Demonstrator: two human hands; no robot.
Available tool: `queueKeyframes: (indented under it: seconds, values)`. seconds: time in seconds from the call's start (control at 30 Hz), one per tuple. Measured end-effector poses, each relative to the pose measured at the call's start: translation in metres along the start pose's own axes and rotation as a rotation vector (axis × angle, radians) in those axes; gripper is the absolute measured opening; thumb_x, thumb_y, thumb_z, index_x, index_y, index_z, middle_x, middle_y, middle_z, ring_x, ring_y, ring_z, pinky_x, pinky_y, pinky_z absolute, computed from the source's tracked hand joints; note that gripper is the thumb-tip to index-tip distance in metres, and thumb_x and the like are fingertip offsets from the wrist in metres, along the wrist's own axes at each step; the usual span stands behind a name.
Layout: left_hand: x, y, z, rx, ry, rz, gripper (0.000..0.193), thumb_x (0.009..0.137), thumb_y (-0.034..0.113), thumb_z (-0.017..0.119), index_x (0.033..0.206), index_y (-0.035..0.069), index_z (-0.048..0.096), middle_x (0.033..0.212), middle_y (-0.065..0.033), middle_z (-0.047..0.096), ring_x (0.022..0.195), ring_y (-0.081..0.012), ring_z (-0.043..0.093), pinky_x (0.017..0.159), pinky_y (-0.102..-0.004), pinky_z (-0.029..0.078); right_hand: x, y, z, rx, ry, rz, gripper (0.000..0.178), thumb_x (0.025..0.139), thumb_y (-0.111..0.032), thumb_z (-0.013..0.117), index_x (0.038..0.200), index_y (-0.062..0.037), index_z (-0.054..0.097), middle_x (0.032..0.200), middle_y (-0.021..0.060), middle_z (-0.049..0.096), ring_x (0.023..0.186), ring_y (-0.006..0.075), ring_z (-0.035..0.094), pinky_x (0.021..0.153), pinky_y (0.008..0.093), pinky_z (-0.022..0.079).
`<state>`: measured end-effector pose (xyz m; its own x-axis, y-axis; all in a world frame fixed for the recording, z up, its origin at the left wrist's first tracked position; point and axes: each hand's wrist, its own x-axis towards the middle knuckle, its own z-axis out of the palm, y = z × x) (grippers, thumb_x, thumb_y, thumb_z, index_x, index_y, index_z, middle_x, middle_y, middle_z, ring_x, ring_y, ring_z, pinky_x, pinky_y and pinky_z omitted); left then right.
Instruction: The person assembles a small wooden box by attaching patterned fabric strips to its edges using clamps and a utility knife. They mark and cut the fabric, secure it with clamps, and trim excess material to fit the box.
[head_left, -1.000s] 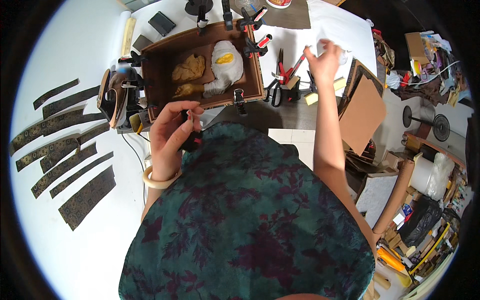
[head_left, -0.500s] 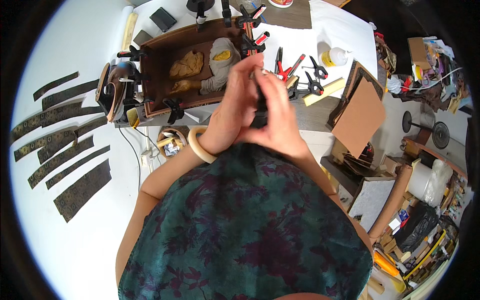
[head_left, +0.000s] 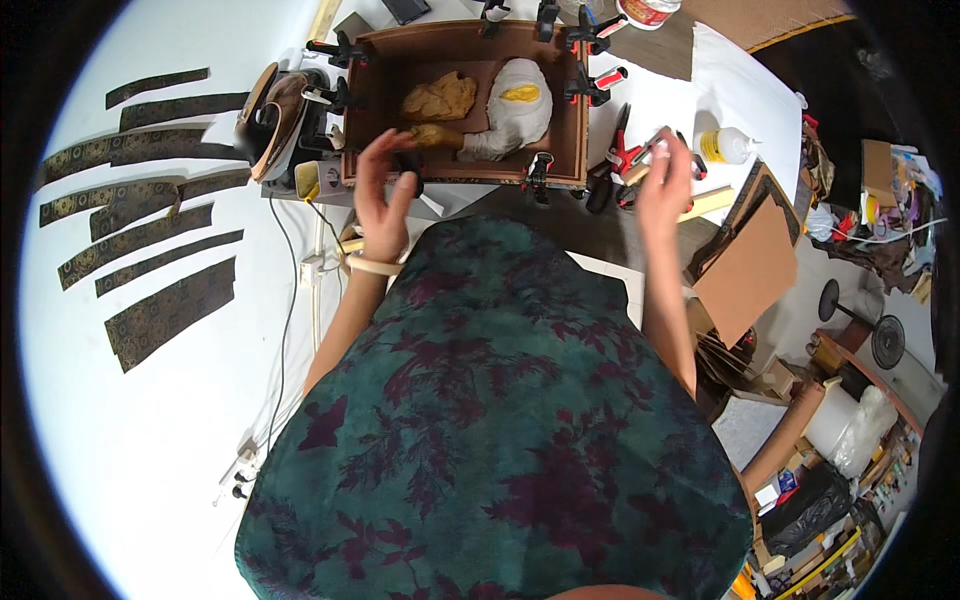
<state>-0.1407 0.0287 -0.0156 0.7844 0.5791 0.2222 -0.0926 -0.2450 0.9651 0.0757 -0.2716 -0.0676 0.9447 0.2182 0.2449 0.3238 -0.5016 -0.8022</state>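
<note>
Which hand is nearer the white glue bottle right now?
Right. The right hand is raised just left of the glue bottle; the left hand is far off by the wooden box.

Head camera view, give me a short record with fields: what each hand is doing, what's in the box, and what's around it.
left hand: raised at the near edge of the wooden box, fingers on a black clamp
right hand: raised over the red-handled clamps, fingers curled; grip cannot be told
box contents: tan cloth, white bundle
left of box: iron, dark patterned strips
right of box: glue bottle, cardboard
</note>
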Motion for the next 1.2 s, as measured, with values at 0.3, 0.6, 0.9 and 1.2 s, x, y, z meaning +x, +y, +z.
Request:
queueKeyframes:
  seconds: [0.3, 0.6, 0.9, 1.2]
  values:
    - [0.050, 0.016, 0.023, -0.124, 0.227, 0.064, 0.036, 0.108, 0.023, 0.050, 0.095, -0.004, 0.069, 0.081, -0.0094, 0.067, 0.067, -0.0142, 0.060, 0.057, -0.0270, 0.047, -0.036, -0.116, 0.072, 0.495, -0.084, -0.257, 0.008, 0.090, -0.002, 0.063, 0.085, 0.0013, 0.068, 0.075, 0.0125, 0.067, 0.066, 0.0249, 0.067, 0.063, 0.0333, 0.053]
    - [0.017, 0.015, 0.267, -0.742, -0.466, -0.545, 0.047, 0.098, 0.008, 0.067, 0.140, 0.008, 0.046, 0.114, -0.0047, 0.060, 0.103, -0.0144, 0.061, 0.098, -0.0307, 0.048, 0.021, 0.100, -0.036, -0.473, -0.035, 0.312, 0.070, 0.093, -0.047, 0.065, 0.138, 0.0038, 0.047, 0.124, 0.0322, 0.060, 0.107, 0.0476, 0.064, 0.093, 0.0528, 0.051]
    - [0.028, 0.033, 0.210, -0.336, -0.401, -0.011, 0.025, 0.096, 0.000, 0.064, 0.121, 0.001, 0.062, 0.120, -0.0070, 0.060, 0.115, -0.0157, 0.059, 0.101, -0.0303, 0.047, 0.066, -0.059, -0.007, -0.172, -0.092, 0.119, 0.076, 0.088, -0.062, 0.067, 0.128, 0.0017, 0.052, 0.079, 0.0174, 0.072, 0.074, 0.0398, 0.071, 0.071, 0.0462, 0.057]
    - [0.077, -0.008, -0.052, 0.121, 0.585, 0.206, 0.016, 0.096, -0.001, 0.062, 0.112, -0.001, 0.063, 0.110, -0.0062, 0.063, 0.100, -0.0156, 0.059, 0.091, -0.0307, 0.047, 0.095, -0.070, 0.064, -0.608, 0.168, -0.305, 0.054, 0.078, -0.061, 0.074, 0.074, -0.0084, 0.062, 0.053, 0.0076, 0.063, 0.050, 0.0281, 0.067, 0.050, 0.0387, 0.053]
